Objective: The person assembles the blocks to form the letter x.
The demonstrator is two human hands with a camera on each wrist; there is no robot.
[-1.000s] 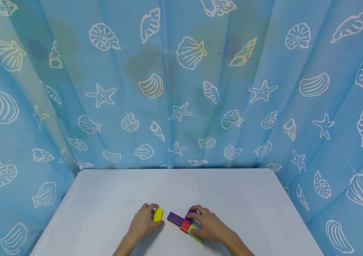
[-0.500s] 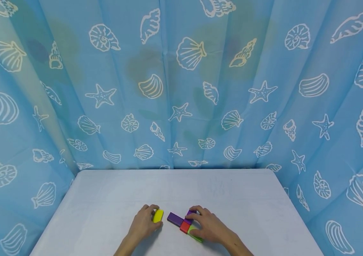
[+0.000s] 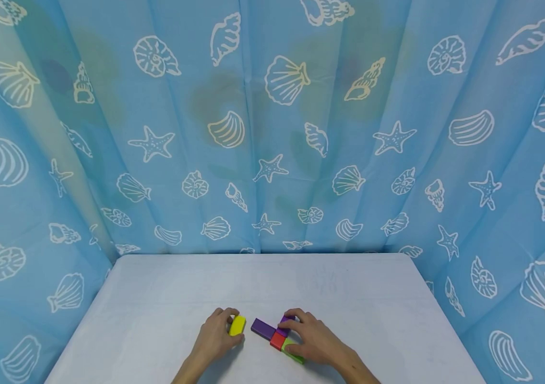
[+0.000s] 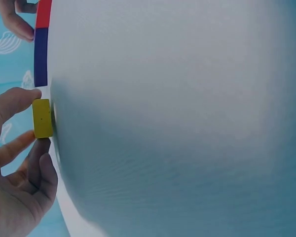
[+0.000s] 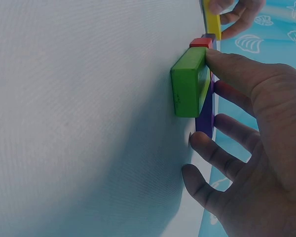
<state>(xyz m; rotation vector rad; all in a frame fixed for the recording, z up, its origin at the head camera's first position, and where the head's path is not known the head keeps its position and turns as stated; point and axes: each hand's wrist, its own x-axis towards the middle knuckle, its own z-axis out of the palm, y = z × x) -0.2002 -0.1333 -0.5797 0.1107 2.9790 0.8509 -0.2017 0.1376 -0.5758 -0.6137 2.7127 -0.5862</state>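
Note:
In the head view, my left hand [image 3: 213, 337] pinches a yellow block [image 3: 237, 326] between thumb and fingers, left of a joined group of blocks. That group has a dark purple block [image 3: 263, 329], a small red block [image 3: 278, 341] at the junction, a second purple block [image 3: 286, 324] and a green block [image 3: 296, 354]. My right hand [image 3: 314, 337] spans the group's right side, its thumb on the green block and its fingertips at the second purple block. A small gap separates the yellow block from the dark purple one, also visible in the left wrist view.
The blocks lie on a table with a white cloth [image 3: 167, 288]. A blue curtain [image 3: 272, 197] with white seashell and starfish prints hangs behind the table and along both sides.
The yellow block in my left hand has shifted slightly toward the near edge of the table. My right hand and the joined blocks have stayed in place.

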